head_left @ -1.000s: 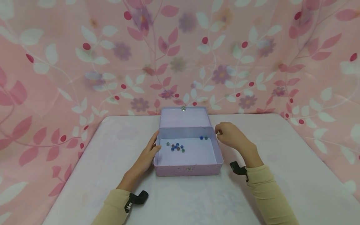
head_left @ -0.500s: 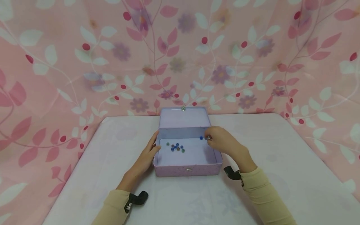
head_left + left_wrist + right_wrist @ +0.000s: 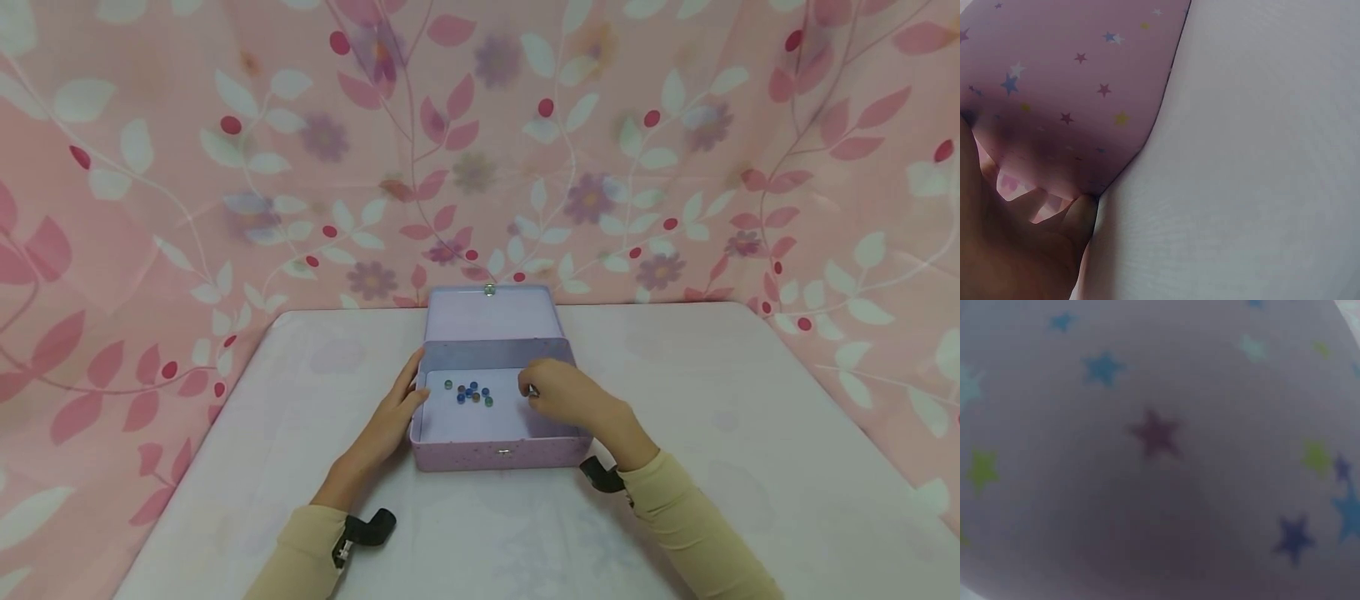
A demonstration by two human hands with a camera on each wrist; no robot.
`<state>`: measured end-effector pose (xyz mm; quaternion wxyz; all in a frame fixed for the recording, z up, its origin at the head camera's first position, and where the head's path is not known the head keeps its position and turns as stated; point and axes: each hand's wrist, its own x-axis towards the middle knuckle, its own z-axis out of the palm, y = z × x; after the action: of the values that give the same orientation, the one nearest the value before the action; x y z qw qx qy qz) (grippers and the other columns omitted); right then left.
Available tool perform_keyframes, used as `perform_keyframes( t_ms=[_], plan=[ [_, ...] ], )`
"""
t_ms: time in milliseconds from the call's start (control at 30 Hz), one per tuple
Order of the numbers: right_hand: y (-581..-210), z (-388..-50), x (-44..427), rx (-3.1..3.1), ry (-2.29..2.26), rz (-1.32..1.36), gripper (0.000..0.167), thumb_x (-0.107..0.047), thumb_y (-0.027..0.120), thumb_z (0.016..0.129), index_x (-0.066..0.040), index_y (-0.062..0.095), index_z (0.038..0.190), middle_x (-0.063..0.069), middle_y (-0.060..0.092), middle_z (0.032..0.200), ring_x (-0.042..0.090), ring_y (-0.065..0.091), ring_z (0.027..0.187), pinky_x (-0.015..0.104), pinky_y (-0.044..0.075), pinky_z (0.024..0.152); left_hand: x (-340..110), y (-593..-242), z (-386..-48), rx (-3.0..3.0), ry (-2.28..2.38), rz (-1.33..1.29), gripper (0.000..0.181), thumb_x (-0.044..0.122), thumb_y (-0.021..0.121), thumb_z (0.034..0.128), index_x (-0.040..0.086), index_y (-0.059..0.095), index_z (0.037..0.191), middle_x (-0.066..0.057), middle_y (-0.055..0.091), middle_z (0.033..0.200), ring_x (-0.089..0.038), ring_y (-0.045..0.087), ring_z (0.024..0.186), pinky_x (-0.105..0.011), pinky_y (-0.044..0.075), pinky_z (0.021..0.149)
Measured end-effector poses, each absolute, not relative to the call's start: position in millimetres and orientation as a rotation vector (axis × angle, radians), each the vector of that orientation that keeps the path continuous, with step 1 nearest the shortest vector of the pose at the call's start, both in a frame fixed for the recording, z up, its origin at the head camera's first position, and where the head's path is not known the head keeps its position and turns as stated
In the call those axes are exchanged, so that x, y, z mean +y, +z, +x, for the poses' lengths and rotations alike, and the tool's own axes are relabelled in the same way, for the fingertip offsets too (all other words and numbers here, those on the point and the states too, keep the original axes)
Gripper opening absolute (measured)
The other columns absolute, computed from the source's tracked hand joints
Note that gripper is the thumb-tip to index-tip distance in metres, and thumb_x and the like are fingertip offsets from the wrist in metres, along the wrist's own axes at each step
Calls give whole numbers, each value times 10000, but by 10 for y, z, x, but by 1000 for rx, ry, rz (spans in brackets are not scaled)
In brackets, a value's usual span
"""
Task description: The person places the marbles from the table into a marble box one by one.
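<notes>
In the head view a lilac tin box (image 3: 502, 456) stands with its hinged lid (image 3: 491, 313) tipped back. My left hand (image 3: 386, 425) holds the box's left wall, thumb over the rim and fingers outside; the left wrist view has this hand (image 3: 1029, 244) against the star-printed side. Inside the box, toward the left, lies a loose cluster of blue, green and brown marbles (image 3: 468, 394). My right hand (image 3: 573, 396) reaches over the right wall into the box. Its curled fingertips pinch a small dark marble (image 3: 533, 390), mostly hidden by the fingers.
The box rests on a white-covered table (image 3: 322, 367). A pink floral curtain (image 3: 480, 167) hangs behind the table's far edge. The starry outer wall (image 3: 1154, 434) of the box fills the right wrist view. Dark wrist cameras (image 3: 371, 528) sit by both sleeves.
My right hand has moved from outside the right rim into the box, then left and nearer. The two marbles at the back right are no longer visible there. My left hand has stayed still.
</notes>
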<state>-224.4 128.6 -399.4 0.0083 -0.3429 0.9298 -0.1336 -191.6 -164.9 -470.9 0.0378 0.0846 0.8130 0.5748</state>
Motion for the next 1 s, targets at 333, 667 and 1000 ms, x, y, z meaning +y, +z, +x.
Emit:
perform_keyframes(
  t_ms=[333,667,1000],
  plan=[
    [-4102,-2229,1219,2842,-409,-1054,130,-4,646,852,-87,743,879,-13,681,827,108,526,704,281,496,667,-1648,-4686,-1923,2472,1765,243,594,313,380,1064,519,100,1546,191,84,1661,-376,146,1546,-673,169,1184],
    [-4212,-2265,1196,2829,-408,-1082,107,-6,661,824,-92,725,827,-39,593,732,116,477,654,263,445,623,-1605,-4407,-1809,2422,1725,232,639,264,379,1061,350,52,1603,61,39,1692,-402,129,1543,-670,203,1176],
    [-4229,-2241,1206,2848,-398,-1048,147,2,641,835,-94,746,870,-38,650,786,110,514,686,272,493,672,-1643,-4712,-1923,2474,1773,247,598,314,387,1064,507,97,1551,162,86,1669,-383,152,1544,-669,161,1188]
  ],
)
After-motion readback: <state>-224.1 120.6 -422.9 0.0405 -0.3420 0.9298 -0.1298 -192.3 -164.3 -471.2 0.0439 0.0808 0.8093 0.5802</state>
